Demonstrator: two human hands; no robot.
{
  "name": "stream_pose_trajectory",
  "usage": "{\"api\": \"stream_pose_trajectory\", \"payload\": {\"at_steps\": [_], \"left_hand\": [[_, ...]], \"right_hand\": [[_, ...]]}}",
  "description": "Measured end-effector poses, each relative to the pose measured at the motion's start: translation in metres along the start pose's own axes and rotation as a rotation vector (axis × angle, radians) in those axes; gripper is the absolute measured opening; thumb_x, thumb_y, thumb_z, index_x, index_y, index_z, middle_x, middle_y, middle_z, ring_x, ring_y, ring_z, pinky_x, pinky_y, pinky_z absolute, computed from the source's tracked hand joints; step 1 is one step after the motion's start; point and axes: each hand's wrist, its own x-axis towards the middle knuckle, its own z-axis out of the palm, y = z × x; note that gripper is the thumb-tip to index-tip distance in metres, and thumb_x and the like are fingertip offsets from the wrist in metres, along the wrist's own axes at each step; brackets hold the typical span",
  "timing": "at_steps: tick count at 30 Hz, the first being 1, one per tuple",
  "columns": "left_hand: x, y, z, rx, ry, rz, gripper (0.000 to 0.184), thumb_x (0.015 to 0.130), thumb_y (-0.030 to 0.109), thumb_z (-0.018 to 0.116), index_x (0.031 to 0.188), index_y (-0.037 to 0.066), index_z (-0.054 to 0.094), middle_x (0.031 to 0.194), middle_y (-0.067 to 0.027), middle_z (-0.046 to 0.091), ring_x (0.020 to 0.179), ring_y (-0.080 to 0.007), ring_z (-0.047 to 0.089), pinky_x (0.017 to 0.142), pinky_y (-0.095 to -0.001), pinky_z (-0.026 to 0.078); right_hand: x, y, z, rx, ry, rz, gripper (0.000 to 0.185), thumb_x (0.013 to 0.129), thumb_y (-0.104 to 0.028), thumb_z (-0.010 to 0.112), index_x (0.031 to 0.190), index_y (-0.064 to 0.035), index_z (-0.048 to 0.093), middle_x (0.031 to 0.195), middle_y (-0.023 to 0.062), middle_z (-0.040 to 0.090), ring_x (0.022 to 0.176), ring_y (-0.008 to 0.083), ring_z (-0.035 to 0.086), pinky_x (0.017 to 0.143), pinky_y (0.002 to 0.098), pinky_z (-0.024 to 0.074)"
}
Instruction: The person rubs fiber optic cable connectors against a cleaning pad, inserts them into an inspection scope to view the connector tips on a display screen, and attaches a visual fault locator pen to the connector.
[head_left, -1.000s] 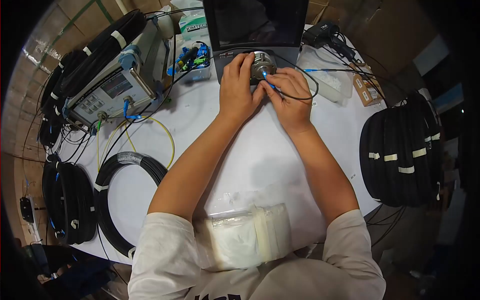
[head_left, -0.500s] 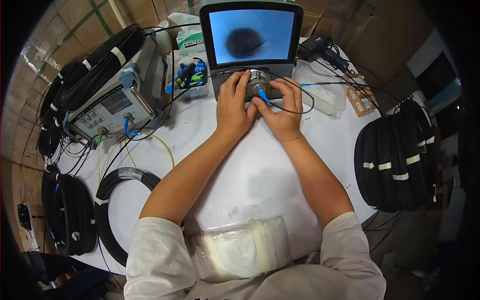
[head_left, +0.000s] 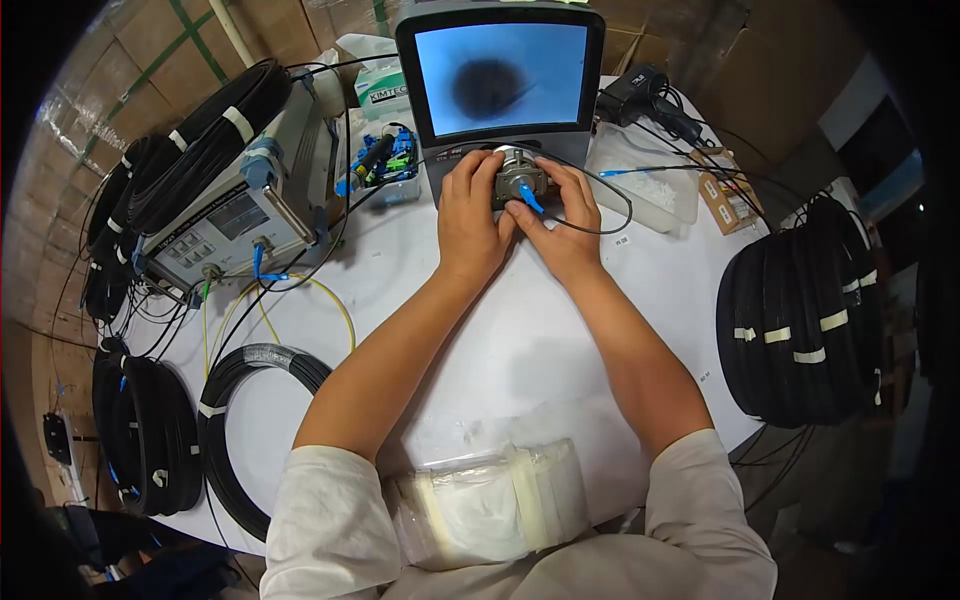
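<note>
A fiber inspection microscope with a screen (head_left: pixel 500 80) stands at the back of the table; a blurred dark disc shows on its blue display. Below the screen sits its metal connector mount (head_left: pixel 519 168). A blue fiber connector (head_left: pixel 530 199) is plugged into the mount's front, with a black cable looping off to the right. My left hand (head_left: pixel 472 212) is closed against the mount's left side, fingers curled toward its back. From the right, my right hand (head_left: pixel 564 228) grips the mount, its thumb close under the connector. The fingertips behind the mount are partly hidden.
Left stands a test instrument (head_left: pixel 225 220) with black cable coils (head_left: pixel 205 140) on top. A tub of blue and green connectors (head_left: pixel 390 160), a heat gun (head_left: pixel 640 100) and a clear tray (head_left: pixel 650 195) flank the screen. More coils (head_left: pixel 800 310) stand right; a wrapped packet (head_left: pixel 490 505) lies near me.
The whole view has shifted slightly. Both hands stay at the mount, with the right fingers a little differently placed. The dark disc on the screen looks nearly the same.
</note>
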Motion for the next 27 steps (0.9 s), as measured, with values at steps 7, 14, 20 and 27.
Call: {"api": "stream_pose_trajectory", "payload": {"at_steps": [7, 14, 20, 27], "left_hand": [[0.0, -0.003, 0.005, -0.025, 0.051, 0.01, 0.068, 0.073, 0.003, 0.081, 0.136, 0.006, 0.056, 0.137, -0.0141, 0.057, 0.12, -0.038, 0.056, 0.102, -0.0468, 0.048], [0.001, -0.005, 0.008, -0.02, 0.076, 0.025, 0.069, 0.071, 0.004, 0.082, 0.135, 0.005, 0.055, 0.137, -0.0141, 0.057, 0.12, -0.0382, 0.056, 0.101, -0.0472, 0.048], [0.001, -0.001, 0.006, 0.012, 0.056, 0.0, 0.073, 0.071, 0.006, 0.083, 0.138, 0.006, 0.052, 0.138, -0.0154, 0.055, 0.121, -0.0385, 0.056, 0.099, -0.0454, 0.051], [0.0, -0.003, 0.004, -0.012, 0.059, 0.017, 0.075, 0.067, 0.006, 0.084, 0.137, 0.009, 0.057, 0.136, -0.0127, 0.056, 0.117, -0.037, 0.056, 0.098, -0.0471, 0.049]], "right_hand": [[-0.001, -0.001, 0.001, 0.033, 0.004, 0.018, 0.065, 0.081, -0.025, 0.089, 0.136, -0.0059, 0.061, 0.128, 0.013, 0.064, 0.113, 0.0272, 0.066, 0.098, 0.0379, 0.0542], [-0.003, -0.002, 0.002, 0.02, 0.038, 0.028, 0.067, 0.08, -0.026, 0.09, 0.134, -0.003, 0.059, 0.123, 0.0134, 0.063, 0.111, 0.0279, 0.065, 0.096, 0.0383, 0.0547], [-0.001, -0.005, -0.003, -0.124, 0.152, -0.192, 0.056, 0.08, -0.024, 0.09, 0.127, -0.0057, 0.065, 0.119, 0.012, 0.063, 0.116, 0.0325, 0.06, 0.099, 0.0424, 0.0512], [-0.004, -0.019, -0.004, -0.103, 0.152, -0.255, 0.039, 0.081, -0.021, 0.087, 0.117, -0.0146, 0.074, 0.115, 0.0078, 0.065, 0.117, 0.0364, 0.057, 0.103, 0.0478, 0.0471]]}}
